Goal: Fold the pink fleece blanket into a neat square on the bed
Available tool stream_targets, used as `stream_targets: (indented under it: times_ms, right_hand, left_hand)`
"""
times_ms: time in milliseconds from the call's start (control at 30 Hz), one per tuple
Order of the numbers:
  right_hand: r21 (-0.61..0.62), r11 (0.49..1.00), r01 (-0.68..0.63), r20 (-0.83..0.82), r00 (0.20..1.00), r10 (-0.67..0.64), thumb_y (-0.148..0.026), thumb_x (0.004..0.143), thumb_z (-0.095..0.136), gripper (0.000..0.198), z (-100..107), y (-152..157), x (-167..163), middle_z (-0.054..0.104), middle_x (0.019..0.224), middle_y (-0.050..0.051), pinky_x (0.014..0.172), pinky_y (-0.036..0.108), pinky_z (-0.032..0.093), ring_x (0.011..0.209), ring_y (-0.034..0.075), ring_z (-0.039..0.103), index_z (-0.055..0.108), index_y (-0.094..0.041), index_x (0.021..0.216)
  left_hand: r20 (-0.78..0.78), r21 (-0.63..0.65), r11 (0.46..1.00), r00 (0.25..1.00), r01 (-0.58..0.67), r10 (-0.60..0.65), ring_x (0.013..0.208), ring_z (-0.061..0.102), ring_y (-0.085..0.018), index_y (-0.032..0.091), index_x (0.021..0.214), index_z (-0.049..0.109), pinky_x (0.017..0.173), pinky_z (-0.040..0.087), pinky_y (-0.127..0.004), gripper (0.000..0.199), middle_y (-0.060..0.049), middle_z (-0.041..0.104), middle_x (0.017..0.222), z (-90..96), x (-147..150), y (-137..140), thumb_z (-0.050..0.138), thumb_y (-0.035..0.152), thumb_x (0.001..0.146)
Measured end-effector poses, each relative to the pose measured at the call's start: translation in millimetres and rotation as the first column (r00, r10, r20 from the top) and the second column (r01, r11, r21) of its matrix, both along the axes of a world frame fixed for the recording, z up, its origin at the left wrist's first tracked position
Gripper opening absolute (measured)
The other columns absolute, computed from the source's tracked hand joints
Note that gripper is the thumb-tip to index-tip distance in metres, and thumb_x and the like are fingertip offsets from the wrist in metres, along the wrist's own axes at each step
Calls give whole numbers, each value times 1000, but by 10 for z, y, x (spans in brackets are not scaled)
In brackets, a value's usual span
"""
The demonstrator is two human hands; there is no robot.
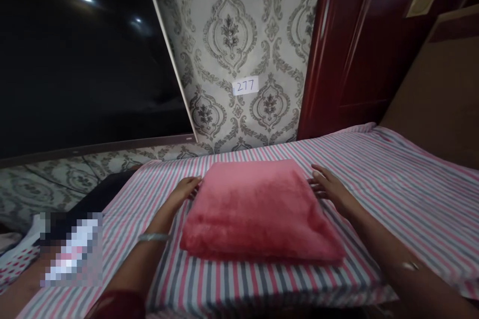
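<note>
A pink plush blanket (258, 209), folded into a thick rectangle, lies flat on a striped cloth (224, 279). At its far left edge is my left hand (187, 189), palm turned inward and fingers stretched out; the fingertips are partly hidden, and I cannot tell whether they touch the plush. My right hand (326, 185) is by the far right edge with its fingers spread, the thumb above the others. Neither hand grips anything. A pale bangle (154, 237) circles my left wrist.
A large dark screen (86, 70) stands at the left in front of patterned wallpaper (239, 25). A paper label (245, 85) reads 277. On the right are a dark red door panel (348, 50) and a brown board (441, 89). Part of the lower left is pixelated.
</note>
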State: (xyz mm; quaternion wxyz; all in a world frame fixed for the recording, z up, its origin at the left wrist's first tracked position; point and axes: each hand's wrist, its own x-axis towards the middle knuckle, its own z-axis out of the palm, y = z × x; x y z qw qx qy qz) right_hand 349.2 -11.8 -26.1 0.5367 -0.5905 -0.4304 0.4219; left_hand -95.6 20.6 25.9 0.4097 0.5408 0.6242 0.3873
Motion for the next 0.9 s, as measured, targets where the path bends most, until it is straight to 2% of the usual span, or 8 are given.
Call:
stream_targets:
  times_ms: [67, 167, 267, 400, 500, 600, 733, 900]
  right_hand:
    - [-61, 998, -20, -47, 999, 17, -44, 87, 59, 58, 31, 307, -46, 65, 79, 2, 52, 24, 49, 58, 14, 59, 55, -19, 139]
    - [-95, 994, -53, -62, 997, 48, -40, 84, 62, 49, 21, 631, -79, 60, 70, 0, 49, 24, 46, 54, 14, 57, 61, -17, 127]
    - [-104, 991, -90, -59, 995, 84, -39, 84, 60, 39, 0, 855, -103, 64, 70, 4, 54, 29, 52, 60, 19, 63, 66, -17, 115]
    - [-105, 991, -88, -12, 996, 87, -33, 78, 66, 34, -40, 1076, -181, 70, 77, 8, 62, 34, 57, 70, 23, 68, 70, -18, 107]
    - [-84, 996, -30, 51, 998, 35, -27, 74, 69, 39, -128, 1134, -258, 74, 87, 11, 69, 36, 58, 78, 24, 70, 74, -16, 111]
    - [-40, 995, 87, 122, 989, -82, -18, 71, 65, 42, -265, 1071, -285, 76, 105, 13, 89, 39, 56, 101, 28, 70, 77, -14, 111]
    - [49, 983, 177, 163, 970, -182, -19, 74, 60, 44, -450, 934, -243, 73, 121, 13, 112, 41, 43, 123, 30, 63, 78, -15, 114]
    - [112, 972, 205, 7, 978, -207, -25, 74, 64, 37, -543, 924, -226, 74, 120, 9, 115, 39, 41, 124, 27, 62, 78, -20, 108]
  left_hand:
    - [-1, -88, 996, 1000, 0, 0, 44, 47, -15, 20, 55, 57, 48, 34, -28, 52, 0, 51, 46, 15, 154, 304, 78, 67, 61]
    - [3, -115, 991, 998, -65, 66, 42, 44, -15, 21, 55, 55, 47, 32, -28, 47, 3, 44, 41, -38, 316, 642, 78, 60, 68]
    - [8, -142, 981, 991, -132, 134, 49, 52, -17, 18, 62, 61, 49, 38, -30, 39, -1, 56, 50, -120, 379, 825, 84, 49, 68]
    - [5, -182, 968, 985, -170, 173, 74, 66, -23, 11, 88, 70, 64, 52, -33, 37, -9, 72, 82, -163, 431, 947, 83, 44, 78]
    - [-12, -199, 955, 975, -218, 220, 99, 68, -23, 14, 115, 68, 84, 58, -39, 35, -8, 69, 113, -175, 523, 1052, 69, 43, 94]
    - [3, -197, 941, 960, -274, 280, 112, 65, -26, 18, 129, 62, 93, 58, -45, 39, -9, 63, 129, -267, 614, 1122, 67, 40, 96]
    - [75, -178, 923, 931, -341, 358, 113, 65, -27, 16, 130, 62, 93, 58, -46, 41, -10, 63, 130, -483, 607, 1114, 67, 40, 96]
    - [167, -162, 921, 910, -355, 380, 104, 68, -25, 13, 120, 67, 89, 58, -42, 36, -11, 69, 119, -632, 504, 1135, 68, 40, 95]
